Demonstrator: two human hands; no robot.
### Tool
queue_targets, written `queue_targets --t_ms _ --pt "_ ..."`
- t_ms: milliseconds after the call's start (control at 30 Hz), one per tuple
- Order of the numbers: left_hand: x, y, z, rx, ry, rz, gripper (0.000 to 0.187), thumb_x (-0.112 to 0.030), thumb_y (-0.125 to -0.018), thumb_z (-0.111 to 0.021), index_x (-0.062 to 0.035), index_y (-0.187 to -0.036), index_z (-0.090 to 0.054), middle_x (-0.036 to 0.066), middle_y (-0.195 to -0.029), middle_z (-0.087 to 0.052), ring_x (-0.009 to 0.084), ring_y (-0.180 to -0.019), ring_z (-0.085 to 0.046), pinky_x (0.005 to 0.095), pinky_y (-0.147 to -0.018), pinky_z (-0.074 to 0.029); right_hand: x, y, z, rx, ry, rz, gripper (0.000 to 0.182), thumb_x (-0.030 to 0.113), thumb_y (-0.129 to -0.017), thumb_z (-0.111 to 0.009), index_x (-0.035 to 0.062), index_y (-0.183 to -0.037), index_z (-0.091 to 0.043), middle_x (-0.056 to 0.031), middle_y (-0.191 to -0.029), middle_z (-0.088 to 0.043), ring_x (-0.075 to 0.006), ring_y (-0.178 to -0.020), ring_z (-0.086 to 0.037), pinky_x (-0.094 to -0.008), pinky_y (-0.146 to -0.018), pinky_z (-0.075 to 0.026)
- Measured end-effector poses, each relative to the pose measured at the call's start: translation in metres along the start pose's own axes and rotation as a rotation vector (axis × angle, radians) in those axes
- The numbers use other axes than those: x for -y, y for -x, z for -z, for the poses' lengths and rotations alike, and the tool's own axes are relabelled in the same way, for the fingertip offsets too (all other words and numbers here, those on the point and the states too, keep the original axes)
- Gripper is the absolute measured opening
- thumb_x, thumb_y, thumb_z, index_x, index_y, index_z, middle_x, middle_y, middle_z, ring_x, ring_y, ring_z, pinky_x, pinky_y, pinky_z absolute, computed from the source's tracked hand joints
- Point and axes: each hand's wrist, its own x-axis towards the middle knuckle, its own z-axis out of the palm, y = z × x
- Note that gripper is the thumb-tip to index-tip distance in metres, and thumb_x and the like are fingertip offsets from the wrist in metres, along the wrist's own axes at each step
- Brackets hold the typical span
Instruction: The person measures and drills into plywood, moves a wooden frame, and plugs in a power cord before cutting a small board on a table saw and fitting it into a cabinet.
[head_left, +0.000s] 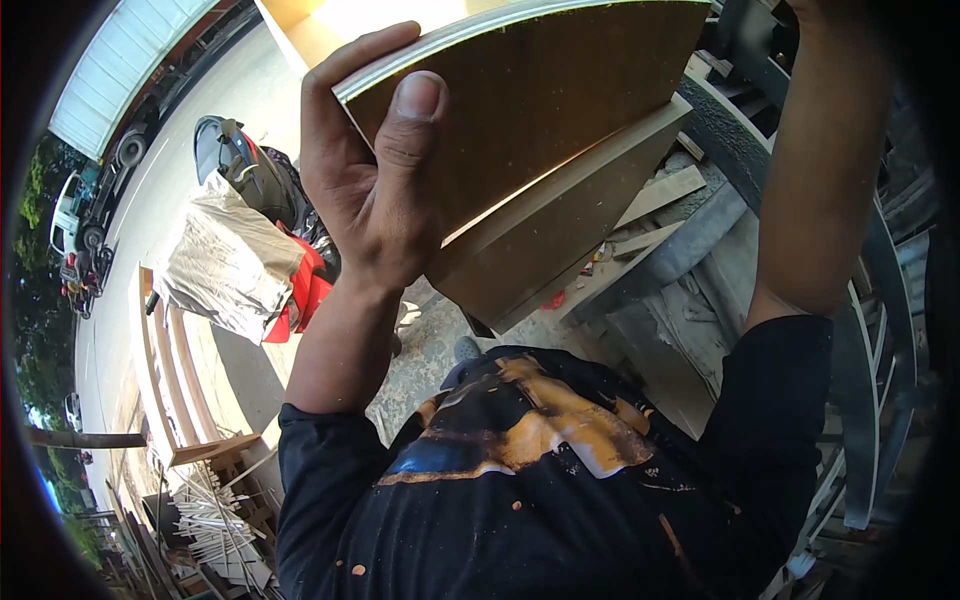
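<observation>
My left hand [375,165] grips the corner of a brown wooden panel [540,110] with a pale layered edge. The thumb presses on the near face and the fingers wrap behind the edge. Below this panel runs a second brown board [560,225], with a thin line of light along part of the joint between them. A bright, pale wooden surface [350,18] shows beyond the top edge. On the right, my raised right forearm [820,170] runs out of the top of the view, so the fingers of that hand are hidden.
Wood offcuts [665,195] and dark curved pieces [730,130] lie to the right. A cloth-draped motorcycle [240,170] stands at left, near a slatted wooden frame [170,370] and a pile of thin sticks [225,525]. Beyond, a truck [85,205] is on the road.
</observation>
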Motion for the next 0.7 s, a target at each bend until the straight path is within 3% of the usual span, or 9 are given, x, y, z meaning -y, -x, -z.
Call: queue_targets --t_ms 33,133,200,267,400,467,567,600,700 --pt "0.001 -0.006 0.004 -0.056 0.017 -0.076 0.032 -0.018 -0.093 -0.057 0.0018 -0.118 -0.051 0.008 -0.098 -0.06 0.0109 -0.09 -0.055 0.023 -0.083 -0.041 0.003 0.01 0.003 -0.136 0.089 -0.091 0.027 0.031 -0.098 -0.049 0.0151 -0.116 -0.061 0.0031 -0.085 -0.055 -0.0045 -0.073 -0.046 -0.0176 -0.064 -0.039" --pt "-0.008 -0.024 0.01 -0.3 0.165 -0.09 0.029 -0.018 -0.097 -0.048 0.0017 -0.118 -0.053 0.013 -0.099 -0.064 0.0174 -0.09 -0.062 0.0282 -0.084 -0.048 0.019 0.046 0.01 -0.554 0.374 -0.364 0.031 0.035 -0.097 -0.051 0.0167 -0.12 -0.059 0.0032 -0.086 -0.054 -0.005 -0.074 -0.046 -0.0178 -0.064 -0.039" --pt "-0.015 -0.029 0.015 -0.346 0.323 0.021 0.03 -0.019 -0.098 -0.044 0.0022 -0.118 -0.054 0.015 -0.102 -0.064 0.021 -0.093 -0.063 0.0328 -0.085 -0.051 0.029 0.062 0.001 -0.661 0.316 -0.668 0.048 0.046 -0.093 -0.053 0.0156 -0.129 -0.05 0.0023 -0.091 -0.054 -0.0066 -0.079 -0.049 -0.0181 -0.069 -0.041" --pt "-0.012 -0.026 0.02 -0.251 0.464 0.124 0.032 -0.02 -0.098 -0.045 0.0034 -0.118 -0.055 0.015 -0.105 -0.063 0.02 -0.095 -0.062 0.0312 -0.087 -0.049 0.023 0.092 0.006 -0.494 -0.186 -0.608 0.054 0.041 -0.092 -0.057 0.0139 -0.136 -0.04 0.0021 -0.09 -0.052 -0.0061 -0.08 -0.049 -0.0191 -0.071 -0.042" --pt "-0.024 0.001 -0.002 -0.326 0.333 0.265 0.039 -0.023 -0.097 -0.046 0.0049 -0.123 -0.049 0.015 -0.112 -0.058 0.0189 -0.106 -0.056 0.0304 -0.094 -0.042 0.023 0.12 -0.021 -0.637 -0.308 -0.614 0.065 0.024 -0.089 -0.066 0.0094 -0.141 -0.031 -0.0026 -0.106 -0.059 -0.0081 -0.095 -0.055 -0.0235 -0.082 -0.045" --pt "-0.04 0.021 -0.005 -0.077 0.245 0.225 0.047 -0.026 -0.095 -0.047 0.0043 -0.13 -0.039 0.016 -0.118 -0.052 0.0223 -0.113 -0.05 0.0346 -0.099 -0.037 0.041 0.141 -0.025 -0.692 -0.437 -0.686 0.065 0.018 -0.089 -0.066 0.0073 -0.142 -0.03 -0.0085 -0.118 -0.059 -0.0135 -0.104 -0.056 -0.0269 -0.089 -0.044" --pt "-0.05 0.043 -0.001 0.412 0.187 0.192 0.062 -0.025 -0.091 -0.054 0.0033 -0.138 -0.024 0.019 -0.131 -0.037 0.0258 -0.119 -0.043 0.0379 -0.103 -0.031 0.035 0.201 -0.031 -0.787 -0.529 -0.678 0.062 0.01 -0.09 -0.059 0.0094 -0.145 -0.029 -0.0105 -0.113 -0.064 -0.0195 -0.103 -0.061 -0.0317 -0.086 -0.05" --pt "-0.048 0.046 0.003 0.565 0.129 0.171 0.068 -0.025 -0.09 -0.057 0.0035 -0.14 -0.02 0.019 -0.134 -0.034 0.0259 -0.12 -0.042 0.0383 -0.104 -0.03 0.035 0.208 -0.031 -0.768 -0.454 -0.691 0.074 0.017 -0.09 -0.061 0.0111 -0.148 -0.014 -0.0117 -0.116 -0.062 -0.0179 -0.108 -0.059 -0.0317 -0.09 -0.048" --pt "-0.049 0.036 0.003 0.542 0.275 0.269 0.077 -0.026 -0.087 -0.065 0.0027 -0.142 -0.017 0.019 -0.139 -0.028 0.0265 -0.125 -0.04 0.0382 -0.104 -0.033 0.03 0.209 -0.032 -0.807 -0.416 -0.672 0.072 0.016 -0.09 -0.062 0.0103 -0.147 -0.019 -0.0116 -0.118 -0.06 -0.0182 -0.11 -0.059 -0.0314 -0.092 -0.047"
